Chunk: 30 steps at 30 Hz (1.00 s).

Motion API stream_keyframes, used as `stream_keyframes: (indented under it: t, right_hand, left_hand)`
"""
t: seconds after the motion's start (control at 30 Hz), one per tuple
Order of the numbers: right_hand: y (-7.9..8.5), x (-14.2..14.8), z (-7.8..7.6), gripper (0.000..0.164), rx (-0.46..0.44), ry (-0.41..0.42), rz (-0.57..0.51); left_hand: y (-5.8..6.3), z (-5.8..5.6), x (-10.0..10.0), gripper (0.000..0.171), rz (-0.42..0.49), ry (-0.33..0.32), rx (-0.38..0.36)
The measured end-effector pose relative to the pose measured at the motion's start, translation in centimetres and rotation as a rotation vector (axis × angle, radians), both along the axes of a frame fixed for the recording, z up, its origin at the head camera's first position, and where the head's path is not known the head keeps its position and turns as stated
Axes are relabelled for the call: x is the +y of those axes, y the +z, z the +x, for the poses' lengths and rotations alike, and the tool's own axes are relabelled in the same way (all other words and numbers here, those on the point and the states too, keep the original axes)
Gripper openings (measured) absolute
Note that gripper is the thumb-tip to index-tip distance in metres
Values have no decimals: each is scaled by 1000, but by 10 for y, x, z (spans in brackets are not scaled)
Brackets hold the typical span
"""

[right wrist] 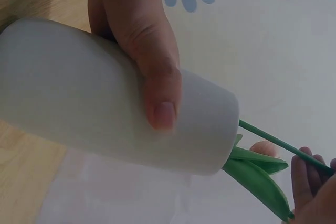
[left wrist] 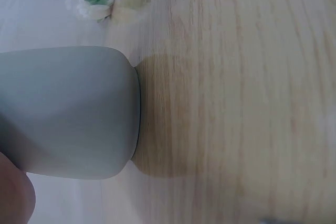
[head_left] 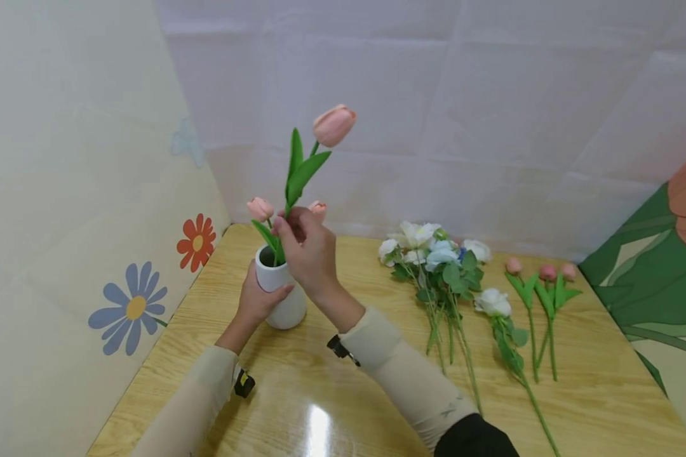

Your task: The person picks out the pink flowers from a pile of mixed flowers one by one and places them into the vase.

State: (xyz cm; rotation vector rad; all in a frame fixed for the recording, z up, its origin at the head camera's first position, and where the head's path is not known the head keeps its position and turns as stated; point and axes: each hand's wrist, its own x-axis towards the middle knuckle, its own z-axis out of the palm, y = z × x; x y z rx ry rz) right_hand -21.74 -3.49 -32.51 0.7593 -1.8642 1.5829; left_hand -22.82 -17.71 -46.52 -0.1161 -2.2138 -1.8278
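Note:
My left hand (head_left: 258, 298) grips a white vase (head_left: 288, 311) round its side, the thumb lying across the front in the right wrist view. Above the vase, my right hand (head_left: 314, 257) pinches the stem of a pink tulip (head_left: 334, 125) just below its green leaves. In the right wrist view, that tulip's green stem (right wrist: 270, 139) runs into the vase mouth; its lower end is hidden. One pale pink tulip (head_left: 260, 208) stands in the vase at the left. Another pink bloom (head_left: 318, 210) shows behind my right hand, partly covered.
Right of the vase lies a bunch of white and blue flowers (head_left: 440, 255) on the wooden table (head_left: 354, 393). Beside it are a single white rose (head_left: 493, 302) and several pink tulips (head_left: 547, 273). A flower-printed panel (head_left: 126, 190) borders the left side; a pale cloth (head_left: 434, 127) hangs behind.

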Motion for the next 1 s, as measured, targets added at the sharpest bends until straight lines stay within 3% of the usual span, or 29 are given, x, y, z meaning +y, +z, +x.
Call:
stream_keyframes:
  t: [0.4,0.73,1.0]
  right_hand:
    - [-14,-4,-5,11,-12,-52,214]
    - [-19,-4,-5,10,3,-57,409]
    - [-19,-6,-3,13,-5,-84,553]
  left_hand:
    - [-1,-1,0,83,17,14,27]
    - [3,1,-1,88,7,-19,-14]
    - [-1,-1,-1,87,-31,1,-12]
